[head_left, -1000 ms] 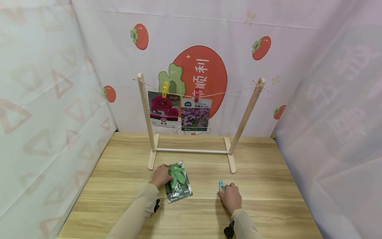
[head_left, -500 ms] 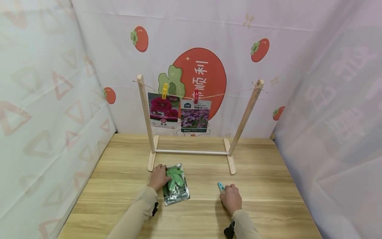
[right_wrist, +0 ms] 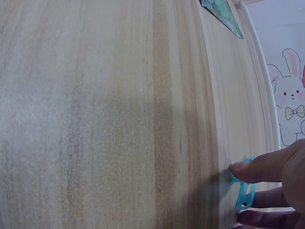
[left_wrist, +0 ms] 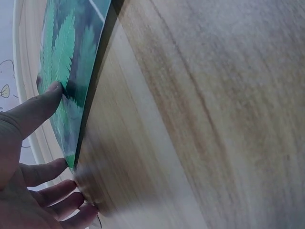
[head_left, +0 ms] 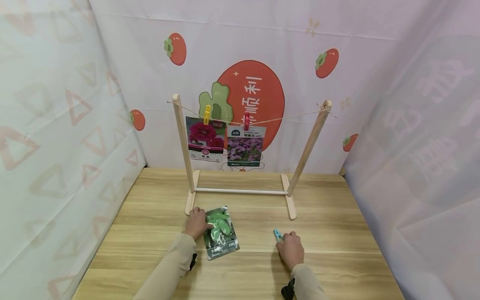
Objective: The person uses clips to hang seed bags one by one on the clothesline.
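A green seed packet [head_left: 223,239] with a leafy picture lies on the table, left of centre. My left hand [head_left: 196,224] holds its left edge; in the left wrist view the thumb lies on the face of the packet [left_wrist: 81,62] and the index fingertip meets its corner. Farther right, my right hand [head_left: 291,248] pinches a light blue clothespin [head_left: 277,234] close to the tabletop. The right wrist view shows the thumb on one side of this clothespin [right_wrist: 245,194] and fingers on the other.
Behind the hands stands a wooden rack [head_left: 309,146] with a string [head_left: 292,118] between its posts. From the string hang a red-flower packet [head_left: 205,137] under a yellow clothespin [head_left: 207,114] and a purple-flower packet [head_left: 245,146] under a red clothespin [head_left: 246,121]. Printed cloth [head_left: 123,41] encloses the table.
My left hand and the green seed packet have shifted slightly left and toward me. In my right hand the blue clothespin has turned to point more to the left.
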Available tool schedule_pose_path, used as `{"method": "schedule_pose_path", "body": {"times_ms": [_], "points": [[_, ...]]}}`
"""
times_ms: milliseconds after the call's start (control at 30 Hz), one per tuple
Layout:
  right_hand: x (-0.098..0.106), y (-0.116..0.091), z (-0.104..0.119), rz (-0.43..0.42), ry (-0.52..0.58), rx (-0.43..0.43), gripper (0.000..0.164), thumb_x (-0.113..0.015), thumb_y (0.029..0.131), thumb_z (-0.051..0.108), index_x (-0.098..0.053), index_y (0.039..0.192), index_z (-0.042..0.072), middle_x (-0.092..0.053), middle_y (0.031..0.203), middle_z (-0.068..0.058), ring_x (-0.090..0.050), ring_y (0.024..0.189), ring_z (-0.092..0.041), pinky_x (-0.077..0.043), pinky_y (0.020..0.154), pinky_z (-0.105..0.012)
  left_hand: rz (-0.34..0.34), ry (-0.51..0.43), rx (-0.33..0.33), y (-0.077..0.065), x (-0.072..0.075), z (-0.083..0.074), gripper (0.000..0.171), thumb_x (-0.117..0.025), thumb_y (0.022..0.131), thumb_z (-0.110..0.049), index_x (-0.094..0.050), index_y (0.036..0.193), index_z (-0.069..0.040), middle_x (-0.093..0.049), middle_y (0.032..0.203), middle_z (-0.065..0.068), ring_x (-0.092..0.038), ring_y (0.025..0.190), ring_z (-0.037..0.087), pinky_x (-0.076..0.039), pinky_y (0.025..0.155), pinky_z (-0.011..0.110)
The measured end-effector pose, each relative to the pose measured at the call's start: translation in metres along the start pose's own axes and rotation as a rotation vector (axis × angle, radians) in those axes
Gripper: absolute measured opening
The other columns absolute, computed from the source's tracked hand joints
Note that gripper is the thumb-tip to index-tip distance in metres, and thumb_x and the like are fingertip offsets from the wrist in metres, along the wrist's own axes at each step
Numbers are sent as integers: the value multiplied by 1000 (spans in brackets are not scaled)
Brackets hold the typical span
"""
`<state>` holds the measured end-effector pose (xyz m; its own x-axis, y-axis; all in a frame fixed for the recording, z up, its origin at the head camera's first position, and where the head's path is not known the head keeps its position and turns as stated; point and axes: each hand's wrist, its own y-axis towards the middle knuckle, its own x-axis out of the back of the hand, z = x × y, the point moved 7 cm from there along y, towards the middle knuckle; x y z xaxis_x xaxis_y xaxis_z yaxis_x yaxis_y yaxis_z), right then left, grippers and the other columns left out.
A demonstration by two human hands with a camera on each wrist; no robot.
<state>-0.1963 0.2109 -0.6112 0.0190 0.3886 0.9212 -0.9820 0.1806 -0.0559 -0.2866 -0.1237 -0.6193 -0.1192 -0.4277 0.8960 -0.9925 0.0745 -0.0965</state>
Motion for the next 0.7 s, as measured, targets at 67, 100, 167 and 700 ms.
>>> {"method": "schedule_pose_path", "body": {"times_ms": [67,100,167,700], "points": [[1,0,0,-3,6,4,32,-77,80,16,-69,101,-7,-60,94,-17,-54,80,-27,-50,62,-40,-17,12,-4,-1,2,0,65,-88,68,-31,-57,104,15,-51,116,31,-50,106,41,-49,88,52],[2,0,0,-5,14,5,32,-76,80,15,-69,102,-7,-60,94,-17,-55,80,-27,-50,63,-41,-21,14,-3,-1,3,0,64,-89,67,-31,-57,100,15,-52,111,30,-51,102,40,-50,86,51],[3,1,-1,-6,39,5,32,-74,80,14,-69,103,-7,-61,94,-18,-57,81,-27,-51,67,-43,-27,9,11,-1,4,1,62,-90,65,-31,-56,95,13,-54,102,27,-51,94,36,-50,82,49],[0,7,-13,2,193,-9,34,-68,80,9,-67,111,-6,-65,96,-17,-62,86,-28,-52,79,-47,15,-717,268,2,-7,29,42,-76,76,-6,-52,108,9,-58,104,22,-56,90,27,-49,76,32]]}}
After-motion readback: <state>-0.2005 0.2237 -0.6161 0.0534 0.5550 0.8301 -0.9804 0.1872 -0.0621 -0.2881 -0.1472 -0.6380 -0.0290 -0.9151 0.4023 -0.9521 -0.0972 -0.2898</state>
